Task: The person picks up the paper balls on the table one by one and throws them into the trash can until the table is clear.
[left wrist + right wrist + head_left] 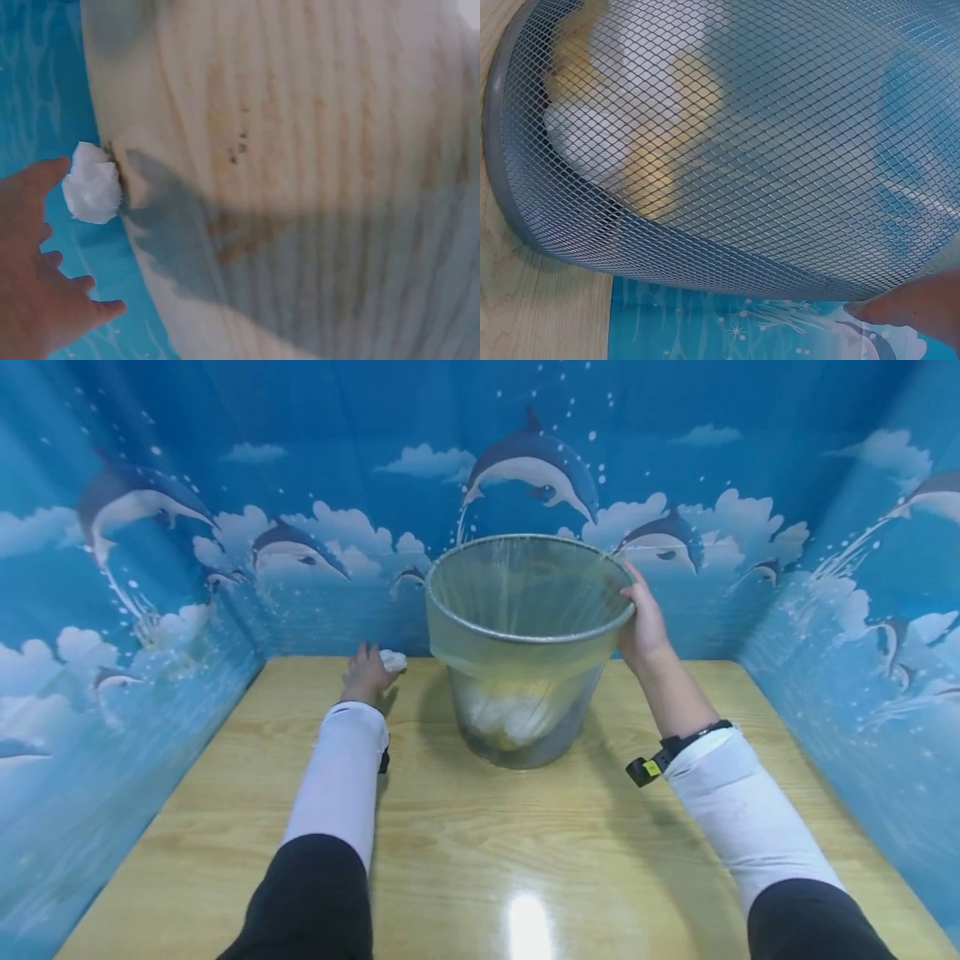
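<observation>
The person's right hand grips the right rim of a mesh wastebasket, which stands at the far middle of the wooden table with white and yellow scraps inside. Left of it, the left hand reaches with relaxed, spread fingers toward a crumpled white paper ball near the far edge, just touching it.

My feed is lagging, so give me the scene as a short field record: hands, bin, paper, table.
left hand: open, fingers at the white paper wad; contact unclear
right hand: grips the bin rim
mesh bin: upright on the table, lined with a clear bag, white and yellowish wads inside
paper wad: on the table's far edge, left of the bin
table: light wood, blue dolphin walls around
</observation>
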`<state>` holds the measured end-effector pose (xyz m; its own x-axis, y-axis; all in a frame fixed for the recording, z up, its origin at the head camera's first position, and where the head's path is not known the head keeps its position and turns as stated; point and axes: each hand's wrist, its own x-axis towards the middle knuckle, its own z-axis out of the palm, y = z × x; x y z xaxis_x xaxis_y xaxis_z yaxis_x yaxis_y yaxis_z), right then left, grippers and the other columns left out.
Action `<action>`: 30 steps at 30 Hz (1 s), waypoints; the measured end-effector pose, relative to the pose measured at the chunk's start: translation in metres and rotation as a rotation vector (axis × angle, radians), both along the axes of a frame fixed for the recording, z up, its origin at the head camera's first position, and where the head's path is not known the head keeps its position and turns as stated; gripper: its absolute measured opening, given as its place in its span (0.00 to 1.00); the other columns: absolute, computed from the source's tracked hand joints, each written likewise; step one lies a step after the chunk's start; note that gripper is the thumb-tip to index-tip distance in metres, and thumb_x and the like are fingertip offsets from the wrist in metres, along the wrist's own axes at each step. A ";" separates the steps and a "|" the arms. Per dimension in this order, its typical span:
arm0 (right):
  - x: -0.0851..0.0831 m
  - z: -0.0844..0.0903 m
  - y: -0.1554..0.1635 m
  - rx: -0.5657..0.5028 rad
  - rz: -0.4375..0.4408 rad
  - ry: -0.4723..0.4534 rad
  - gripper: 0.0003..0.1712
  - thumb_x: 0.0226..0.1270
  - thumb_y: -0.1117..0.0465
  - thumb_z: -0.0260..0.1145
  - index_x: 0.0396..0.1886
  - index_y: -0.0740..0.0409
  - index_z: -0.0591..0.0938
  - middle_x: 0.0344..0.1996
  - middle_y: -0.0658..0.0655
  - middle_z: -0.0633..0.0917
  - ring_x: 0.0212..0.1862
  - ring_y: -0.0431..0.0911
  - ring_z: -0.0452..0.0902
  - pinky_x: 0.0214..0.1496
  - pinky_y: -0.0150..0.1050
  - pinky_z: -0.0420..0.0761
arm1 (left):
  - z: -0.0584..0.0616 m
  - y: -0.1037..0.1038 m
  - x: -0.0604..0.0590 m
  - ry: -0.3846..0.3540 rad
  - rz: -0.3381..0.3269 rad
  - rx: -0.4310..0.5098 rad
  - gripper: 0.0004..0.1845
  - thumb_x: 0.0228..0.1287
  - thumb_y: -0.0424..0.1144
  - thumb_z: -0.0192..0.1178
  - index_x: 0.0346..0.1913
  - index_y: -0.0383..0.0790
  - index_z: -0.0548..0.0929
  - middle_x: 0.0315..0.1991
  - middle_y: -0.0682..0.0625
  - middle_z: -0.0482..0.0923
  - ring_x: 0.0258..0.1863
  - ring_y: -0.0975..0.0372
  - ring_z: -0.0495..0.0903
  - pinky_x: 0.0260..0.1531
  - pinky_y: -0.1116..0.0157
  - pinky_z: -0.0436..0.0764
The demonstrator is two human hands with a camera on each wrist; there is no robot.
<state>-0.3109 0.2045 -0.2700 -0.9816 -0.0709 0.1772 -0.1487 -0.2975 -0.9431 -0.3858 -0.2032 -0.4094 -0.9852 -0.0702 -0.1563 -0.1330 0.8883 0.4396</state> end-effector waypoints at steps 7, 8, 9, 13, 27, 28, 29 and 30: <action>0.001 0.002 0.002 0.004 0.001 0.003 0.39 0.68 0.62 0.34 0.79 0.49 0.41 0.78 0.51 0.45 0.76 0.49 0.44 0.76 0.44 0.48 | -0.006 0.007 -0.004 -0.007 -0.003 -0.019 0.43 0.72 0.48 0.51 0.77 0.37 0.39 0.78 0.39 0.29 0.75 0.39 0.36 0.68 0.36 0.47; 0.001 0.002 0.002 0.001 0.002 0.002 0.39 0.67 0.62 0.34 0.79 0.49 0.40 0.78 0.50 0.44 0.76 0.48 0.44 0.77 0.44 0.47 | -0.007 0.008 -0.005 -0.009 -0.010 -0.019 0.43 0.72 0.48 0.51 0.77 0.37 0.39 0.78 0.39 0.29 0.75 0.39 0.37 0.68 0.35 0.47; 0.001 0.002 0.003 0.001 0.003 0.001 0.39 0.68 0.62 0.34 0.79 0.49 0.39 0.78 0.50 0.43 0.76 0.48 0.43 0.77 0.44 0.46 | -0.007 0.009 -0.006 -0.013 -0.017 -0.023 0.43 0.72 0.48 0.50 0.77 0.37 0.38 0.78 0.39 0.29 0.75 0.39 0.37 0.68 0.35 0.47; 0.002 0.003 0.003 0.007 0.005 -0.012 0.40 0.67 0.61 0.35 0.79 0.48 0.38 0.78 0.49 0.42 0.77 0.48 0.42 0.77 0.44 0.45 | -0.007 0.013 -0.009 -0.042 -0.034 -0.059 0.42 0.73 0.48 0.49 0.77 0.37 0.39 0.78 0.38 0.30 0.75 0.38 0.38 0.68 0.35 0.48; 0.002 0.005 0.002 0.017 0.023 -0.031 0.38 0.70 0.60 0.35 0.79 0.46 0.38 0.78 0.47 0.41 0.77 0.46 0.41 0.77 0.44 0.45 | -0.005 0.018 -0.003 -0.011 -0.154 -0.143 0.31 0.74 0.51 0.47 0.71 0.34 0.63 0.74 0.32 0.47 0.74 0.40 0.47 0.70 0.43 0.53; 0.002 0.005 0.002 0.015 0.023 -0.028 0.38 0.69 0.60 0.34 0.79 0.47 0.38 0.78 0.48 0.41 0.77 0.47 0.41 0.77 0.44 0.45 | -0.006 0.019 -0.005 0.012 -0.167 -0.142 0.30 0.74 0.51 0.48 0.69 0.32 0.66 0.74 0.32 0.48 0.73 0.40 0.48 0.71 0.44 0.53; 0.002 0.004 0.002 0.013 0.019 -0.025 0.39 0.69 0.60 0.35 0.79 0.47 0.38 0.78 0.48 0.42 0.77 0.47 0.41 0.77 0.44 0.45 | -0.006 0.020 -0.008 0.030 -0.177 -0.137 0.30 0.74 0.51 0.48 0.67 0.31 0.67 0.74 0.32 0.48 0.73 0.41 0.49 0.72 0.46 0.52; 0.001 0.004 0.002 0.013 0.014 -0.022 0.39 0.69 0.60 0.35 0.79 0.48 0.39 0.78 0.48 0.42 0.77 0.47 0.42 0.77 0.45 0.46 | -0.007 0.021 -0.010 0.047 -0.182 -0.127 0.29 0.73 0.51 0.49 0.65 0.30 0.68 0.73 0.32 0.50 0.73 0.41 0.50 0.72 0.47 0.53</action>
